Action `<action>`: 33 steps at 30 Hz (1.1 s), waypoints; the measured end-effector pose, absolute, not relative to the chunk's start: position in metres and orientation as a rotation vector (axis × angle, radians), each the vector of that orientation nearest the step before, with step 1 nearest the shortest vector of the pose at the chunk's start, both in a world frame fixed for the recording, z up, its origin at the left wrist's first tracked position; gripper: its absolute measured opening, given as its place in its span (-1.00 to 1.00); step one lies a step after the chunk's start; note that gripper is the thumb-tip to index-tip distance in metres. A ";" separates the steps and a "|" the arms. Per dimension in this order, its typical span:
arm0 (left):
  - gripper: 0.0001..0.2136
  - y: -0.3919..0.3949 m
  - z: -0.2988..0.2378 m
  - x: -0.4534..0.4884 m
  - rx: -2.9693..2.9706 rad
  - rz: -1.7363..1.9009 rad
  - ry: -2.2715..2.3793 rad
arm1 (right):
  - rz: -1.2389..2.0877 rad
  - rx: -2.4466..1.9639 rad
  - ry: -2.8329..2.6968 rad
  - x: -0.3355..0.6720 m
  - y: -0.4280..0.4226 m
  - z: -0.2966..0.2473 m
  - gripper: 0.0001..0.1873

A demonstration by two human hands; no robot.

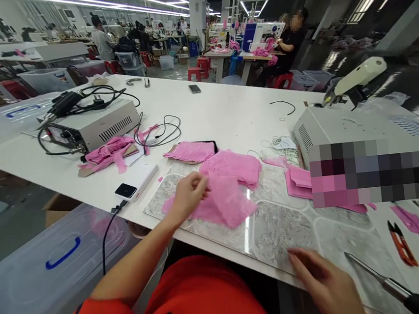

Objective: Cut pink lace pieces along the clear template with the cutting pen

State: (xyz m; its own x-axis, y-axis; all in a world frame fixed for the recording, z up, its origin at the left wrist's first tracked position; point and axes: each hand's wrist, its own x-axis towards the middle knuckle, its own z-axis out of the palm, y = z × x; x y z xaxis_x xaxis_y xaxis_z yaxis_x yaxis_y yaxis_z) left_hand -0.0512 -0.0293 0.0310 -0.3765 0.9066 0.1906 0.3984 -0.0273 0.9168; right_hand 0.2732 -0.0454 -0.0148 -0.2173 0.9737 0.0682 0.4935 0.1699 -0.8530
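Observation:
My left hand (191, 193) is closed in a pinch at the upper edge of a thin sheer pink fabric piece (228, 199), which spreads over a grey marble-patterned mat (286, 223). Just behind it lie a stack of pink lace pieces (234, 167) and another pink lace bundle (192, 151) on a dark-edged holder. At the table's front edge, my right hand (323, 279) is held low, its thumb and fingers apart, with nothing visible in it. To its right rests a hot-knife-like tool (387, 285) with a pointed metal tip and black handle. Orange thread snips (402, 244) lie beyond.
A grey control box (106, 122) with black cables stands at the left, pink strips beside it. A white power bank (138, 183) lies at the near edge. A larger grey machine (343, 129) stands right; folded pink fabric (299, 183) lies before it. People work at sewing machines behind.

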 end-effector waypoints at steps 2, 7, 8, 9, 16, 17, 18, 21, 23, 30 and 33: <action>-0.72 -0.046 0.021 -0.070 1.293 1.453 1.863 | 0.854 -1.301 -1.943 0.235 -0.019 0.000 -0.67; -0.76 -0.080 -0.002 -0.091 1.279 1.489 2.067 | 0.773 -1.334 -2.283 0.167 0.030 0.013 -0.74; -0.77 -0.084 -0.005 -0.093 1.300 1.489 2.112 | 0.752 -1.359 -2.316 0.160 0.034 0.012 -0.75; -0.78 -0.088 -0.007 -0.094 1.329 1.487 2.159 | 0.733 -1.366 -2.338 0.155 0.037 0.012 -0.76; -0.82 -0.101 -0.010 -0.101 1.650 1.411 2.382 | 0.656 -0.845 -2.515 0.141 0.017 0.011 -0.84; -0.84 -0.102 -0.010 -0.101 1.688 1.392 2.405 | 0.595 -0.788 -2.553 0.140 0.013 0.010 -0.83; -0.85 -0.103 -0.011 -0.100 1.722 1.370 2.430 | 0.527 -0.746 -2.578 0.139 0.010 0.008 -0.82; -0.87 -0.108 -0.013 -0.099 1.799 1.301 2.506 | 0.367 -0.678 -2.589 0.138 0.007 0.001 -0.87; -0.88 -0.112 -0.016 -0.098 1.835 1.251 2.547 | 0.333 -0.644 -2.579 0.139 0.008 -0.004 -0.87; -0.93 -0.126 -0.020 -0.104 1.921 1.170 2.575 | 0.423 -0.523 -2.531 0.148 0.008 -0.007 -0.81; -0.82 -0.132 -0.017 -0.118 2.135 1.139 2.377 | 0.446 -0.508 -2.557 0.150 0.010 -0.008 -0.81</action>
